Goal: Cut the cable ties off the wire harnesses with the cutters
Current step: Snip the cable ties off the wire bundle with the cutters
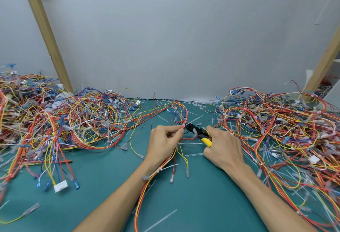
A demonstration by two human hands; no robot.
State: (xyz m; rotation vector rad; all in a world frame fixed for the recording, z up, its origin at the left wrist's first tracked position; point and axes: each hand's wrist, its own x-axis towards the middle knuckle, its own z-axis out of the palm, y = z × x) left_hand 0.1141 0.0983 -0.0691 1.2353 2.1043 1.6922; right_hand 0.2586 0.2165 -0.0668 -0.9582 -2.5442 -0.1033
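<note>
Grey wall (184, 38) behind, wooden post (46, 34) leaning at left, another post (325, 62) at right. Teal mat (103, 176) covers the bench. Tangled pile of harnesses (55, 117) heaped on the left, a second pile (285, 125) on the right. Loose white tie offcuts (161, 219) lie scattered on the mat.

Centre: left hand (165, 139) pinches a red-and-yellow wire harness (147, 195) between thumb and fingertips; its loop arches up beyond the hand, its tails trail down past the forearm. Right hand (222, 147) grips the yellow handles of the cutters (197, 132), fingers curled round them. The black cutter head meets the harness at a white cable tie (184, 126), just beside the left fingertips. Whether the blades are closed cannot be told.
</note>
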